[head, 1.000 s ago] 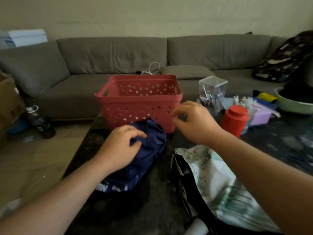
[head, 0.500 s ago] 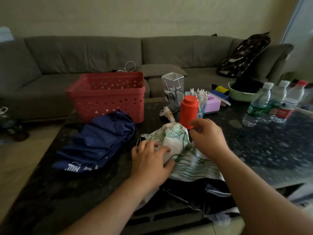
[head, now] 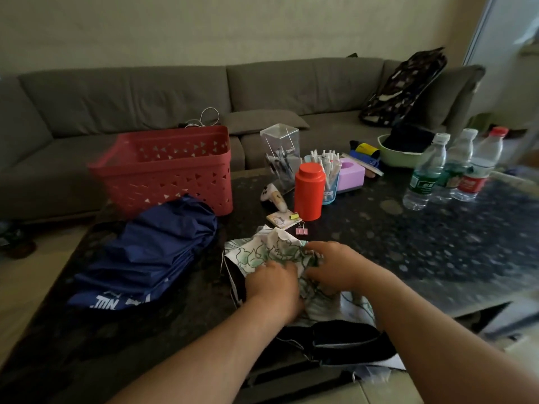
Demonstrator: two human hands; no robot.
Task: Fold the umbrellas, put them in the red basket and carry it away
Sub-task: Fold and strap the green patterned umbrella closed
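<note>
A red basket (head: 175, 173) with triangle holes stands at the table's far left, nothing visible inside it. In front of it lies a folded navy blue umbrella (head: 151, 255) with white lettering. Near the front edge lies a white umbrella (head: 262, 252) with a green leaf print and black lining, its cloth bunched. My left hand (head: 272, 284) and my right hand (head: 335, 268) sit side by side on this printed cloth, fingers curled into its folds, gripping it.
On the dark stone table (head: 437, 243): an orange-red canister (head: 309, 191), clear box (head: 281, 156), pen cup (head: 328, 173), pink box (head: 351, 174), binder clip (head: 300, 231), three water bottles (head: 450, 167), green bowl (head: 404, 153). A grey sofa (head: 175, 94) stands behind.
My hands left the blue umbrella by the basket and moved right to the printed umbrella. They have drawn together on its cloth, bunching it. The view turned right.
</note>
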